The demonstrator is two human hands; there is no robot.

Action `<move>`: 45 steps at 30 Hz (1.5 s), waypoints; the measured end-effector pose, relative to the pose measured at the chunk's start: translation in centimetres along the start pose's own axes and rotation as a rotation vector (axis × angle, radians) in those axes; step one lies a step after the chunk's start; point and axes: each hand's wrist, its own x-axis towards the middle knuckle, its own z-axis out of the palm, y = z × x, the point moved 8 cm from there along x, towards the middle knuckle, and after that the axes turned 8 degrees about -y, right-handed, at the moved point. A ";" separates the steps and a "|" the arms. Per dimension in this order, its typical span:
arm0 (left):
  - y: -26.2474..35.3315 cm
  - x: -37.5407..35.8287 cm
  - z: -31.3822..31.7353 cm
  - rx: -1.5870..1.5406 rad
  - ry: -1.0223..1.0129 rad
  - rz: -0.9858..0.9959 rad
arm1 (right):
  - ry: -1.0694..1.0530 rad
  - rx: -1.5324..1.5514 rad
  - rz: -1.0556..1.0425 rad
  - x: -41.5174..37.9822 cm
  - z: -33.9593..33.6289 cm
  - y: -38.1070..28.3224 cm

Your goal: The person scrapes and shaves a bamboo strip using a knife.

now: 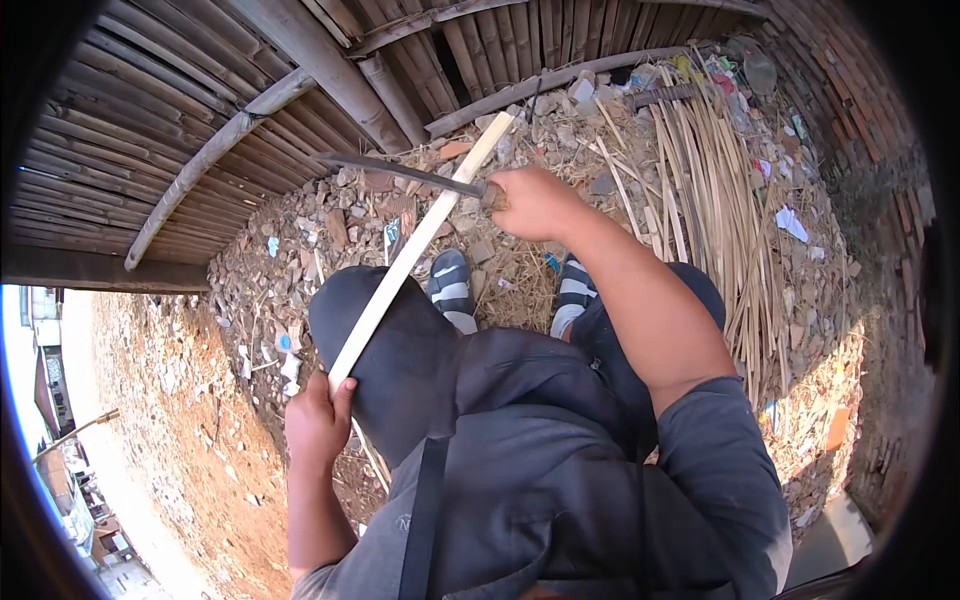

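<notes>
A long pale bamboo strip slants across my left thigh, its far end raised toward the bamboo wall. My left hand is closed around the strip's near end. In my right hand is the short handle of a dark knife, gripped in a fist. The knife's long blade points left and crosses the strip near its far end. Whether the edge is cutting into the strip cannot be made out.
Many split bamboo strips lie in a pile on the right. Rubble and litter cover the ground round my sandalled feet. A bamboo wall stands ahead and left, a brick wall at the right.
</notes>
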 end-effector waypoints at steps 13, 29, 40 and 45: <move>0.7 -0.4 0.4 0.020 0.122 0.005 | -0.036 -0.151 -0.102 -1.9 1.2 -4.4; 0.5 -0.2 0.7 0.069 0.102 -0.004 | 0.031 0.153 0.134 1.5 0.9 4.2; 0.7 1.0 0.6 0.042 0.115 0.018 | 0.028 -0.196 -0.088 -0.7 0.2 -1.4; 0.7 0.4 -0.6 0.141 0.113 0.014 | 0.226 0.058 0.196 2.7 0.0 8.9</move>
